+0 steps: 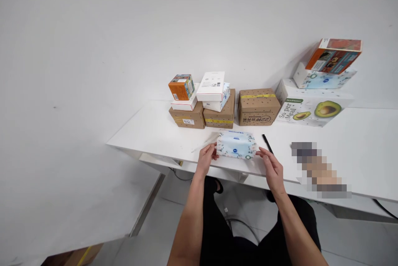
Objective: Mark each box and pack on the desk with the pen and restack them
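Observation:
A soft tissue pack (236,144), white with a blue floral print, lies near the front edge of the white table (149,131). My left hand (205,159) grips its left end with curled fingers. My right hand (271,167) holds its right end the same way. The pack rests on the table between both hands.
Along the wall stand three brown cardboard boxes (257,106) with an orange box (181,86) and white boxes (212,85) stacked on them. An avocado-print box (311,107) at the right carries another tissue pack and a tilted orange box (335,55). A black pen (267,143) lies beside my right hand.

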A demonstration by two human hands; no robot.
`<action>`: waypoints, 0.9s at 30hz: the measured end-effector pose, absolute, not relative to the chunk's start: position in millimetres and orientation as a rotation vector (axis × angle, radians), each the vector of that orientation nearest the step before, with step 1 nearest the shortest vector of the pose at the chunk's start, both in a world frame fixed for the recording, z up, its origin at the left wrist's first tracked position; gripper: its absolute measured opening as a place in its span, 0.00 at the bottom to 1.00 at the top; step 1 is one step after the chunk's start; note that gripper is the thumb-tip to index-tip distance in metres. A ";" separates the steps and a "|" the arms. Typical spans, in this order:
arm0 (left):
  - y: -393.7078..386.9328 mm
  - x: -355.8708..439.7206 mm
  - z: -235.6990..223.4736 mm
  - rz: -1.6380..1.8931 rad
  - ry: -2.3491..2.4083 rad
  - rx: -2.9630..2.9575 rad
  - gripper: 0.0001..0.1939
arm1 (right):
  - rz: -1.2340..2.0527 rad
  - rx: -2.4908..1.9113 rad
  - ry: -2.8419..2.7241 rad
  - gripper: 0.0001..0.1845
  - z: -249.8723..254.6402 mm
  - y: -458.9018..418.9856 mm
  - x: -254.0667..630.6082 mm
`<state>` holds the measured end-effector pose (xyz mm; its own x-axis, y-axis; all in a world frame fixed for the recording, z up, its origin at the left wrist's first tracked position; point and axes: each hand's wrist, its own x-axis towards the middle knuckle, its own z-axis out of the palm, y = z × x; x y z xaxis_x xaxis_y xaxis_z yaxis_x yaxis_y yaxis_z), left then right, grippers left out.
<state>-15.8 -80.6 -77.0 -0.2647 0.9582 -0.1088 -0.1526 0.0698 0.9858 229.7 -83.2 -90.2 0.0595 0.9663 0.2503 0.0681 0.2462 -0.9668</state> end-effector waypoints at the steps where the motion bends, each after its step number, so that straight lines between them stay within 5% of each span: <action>1: -80.4 -16.4 -78.1 1.411 1.322 0.881 0.29 | 0.972 -1.066 -1.308 0.19 -89.8 -83.2 229.4; 17: -96.8 4.9 -74.6 1.596 1.290 1.337 0.21 | 0.953 -1.163 -1.544 0.29 -96.5 -75.9 228.7; 27: -98.9 21.9 -42.6 1.683 1.377 1.770 0.19 | 0.650 -1.184 -1.863 0.18 -84.7 -72.9 217.1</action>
<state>21.9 -98.9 -42.6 -0.1689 0.8018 0.5732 0.4033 -0.4745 0.7825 217.1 -72.9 -84.7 -0.2254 0.9049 0.3611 0.4841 0.4256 -0.7645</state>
